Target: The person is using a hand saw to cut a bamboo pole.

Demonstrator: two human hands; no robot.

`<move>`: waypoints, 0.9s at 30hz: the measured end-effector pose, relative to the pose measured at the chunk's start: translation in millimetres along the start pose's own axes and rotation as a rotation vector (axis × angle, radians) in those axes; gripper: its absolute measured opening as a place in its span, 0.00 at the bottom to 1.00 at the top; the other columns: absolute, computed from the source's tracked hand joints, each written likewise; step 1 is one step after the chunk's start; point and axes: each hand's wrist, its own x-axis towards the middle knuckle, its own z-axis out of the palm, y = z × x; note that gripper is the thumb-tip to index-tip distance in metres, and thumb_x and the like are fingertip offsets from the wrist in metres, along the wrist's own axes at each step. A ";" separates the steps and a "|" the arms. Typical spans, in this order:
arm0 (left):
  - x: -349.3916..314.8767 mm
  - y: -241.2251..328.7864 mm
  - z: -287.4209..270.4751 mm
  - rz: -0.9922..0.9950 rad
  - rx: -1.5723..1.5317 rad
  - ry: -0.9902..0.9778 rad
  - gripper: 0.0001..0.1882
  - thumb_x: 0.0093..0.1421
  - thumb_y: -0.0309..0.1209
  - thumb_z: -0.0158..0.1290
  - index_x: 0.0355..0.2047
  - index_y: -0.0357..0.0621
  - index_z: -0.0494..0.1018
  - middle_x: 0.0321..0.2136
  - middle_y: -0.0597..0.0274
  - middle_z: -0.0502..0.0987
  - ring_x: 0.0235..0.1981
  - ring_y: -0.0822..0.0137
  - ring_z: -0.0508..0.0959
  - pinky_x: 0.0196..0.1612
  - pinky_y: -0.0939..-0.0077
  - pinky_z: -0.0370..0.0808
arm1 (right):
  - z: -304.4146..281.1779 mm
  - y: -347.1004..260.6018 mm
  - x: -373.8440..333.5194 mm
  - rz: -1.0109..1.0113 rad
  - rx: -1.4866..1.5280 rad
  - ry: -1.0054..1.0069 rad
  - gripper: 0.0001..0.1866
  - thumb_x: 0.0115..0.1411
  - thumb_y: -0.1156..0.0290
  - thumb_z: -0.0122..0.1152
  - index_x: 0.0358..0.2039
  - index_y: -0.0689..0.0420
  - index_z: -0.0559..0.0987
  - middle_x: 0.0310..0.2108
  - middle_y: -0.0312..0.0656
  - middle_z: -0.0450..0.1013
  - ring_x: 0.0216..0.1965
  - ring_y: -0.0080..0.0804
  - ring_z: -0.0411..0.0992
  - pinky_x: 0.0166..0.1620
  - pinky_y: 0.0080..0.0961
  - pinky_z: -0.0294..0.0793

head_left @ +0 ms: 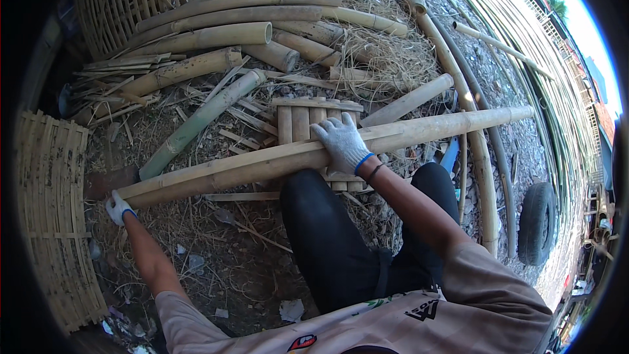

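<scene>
A long, thick bamboo pole (255, 165) lies slantwise across my lap level, from the lower left up to the right. It seems to be split along its length near the left part. My left hand (119, 208), in a white knit glove, is closed around its left end. Farther along, my right hand (342, 144), gloved too, grips the pole from above near its middle, over my knee. Beneath and behind the pole sits a low bamboo-slat stool (300, 118), partly hidden. A greenish bamboo length (196, 124) slopes down toward a brown block (110, 183) near my left hand.
Cut bamboo lengths (216, 19) are stacked at the far left. A woven bamboo panel (56, 210) stands at the left edge. A tire (537, 223) lies at the right, beside a long pole (481, 170). Shavings (406, 56) and scraps litter the ground.
</scene>
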 end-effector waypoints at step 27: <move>-391.3 273.6 -101.3 1.093 -0.532 -1.100 0.43 0.53 0.41 0.71 0.64 0.34 0.66 0.61 0.40 0.72 0.64 0.51 0.71 0.67 0.61 0.66 | 30.8 -42.4 52.4 -0.184 0.204 -0.083 0.27 0.54 0.74 0.65 0.56 0.48 0.73 0.47 0.47 0.77 0.48 0.46 0.79 0.47 0.42 0.79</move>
